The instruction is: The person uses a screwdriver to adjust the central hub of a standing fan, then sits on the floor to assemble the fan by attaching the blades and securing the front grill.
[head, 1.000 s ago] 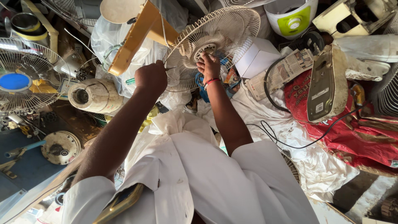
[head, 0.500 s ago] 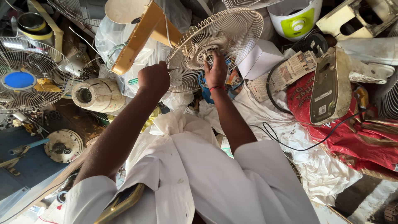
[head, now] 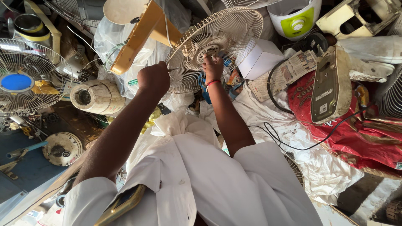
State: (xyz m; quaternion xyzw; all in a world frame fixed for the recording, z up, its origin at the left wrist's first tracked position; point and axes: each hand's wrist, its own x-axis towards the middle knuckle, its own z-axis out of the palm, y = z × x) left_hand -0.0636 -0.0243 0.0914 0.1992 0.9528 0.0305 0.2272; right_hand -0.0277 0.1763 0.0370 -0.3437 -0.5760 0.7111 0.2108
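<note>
White sleeves fill the bottom of the view and hide whatever lies under the arms. Far out to the left of the left hand (head: pixel 154 78) stands a wire fan with a blue hub (head: pixel 16 82), cut by the frame edge, with a cream motor housing (head: pixel 97 97) nearer. The left hand is closed into a fist around a thin tool handle; only a green end shows beside the fist, and the tip is hard to make out against the wires. Between the two hands lies the cream fan guard (head: pixel 215 46), round, wire-ribbed, tilted, its rim just beside the left fist. The right hand (head: pixel 213 67), with red bands at the wrist, has its fingers curled on the guard's centre hub; what they pinch is hidden. Right of it, clutter leaves little room: white box (head: pixel 261 58), black cable (head: pixel 293 146), red sack (head: pixel 360 129).
</note>
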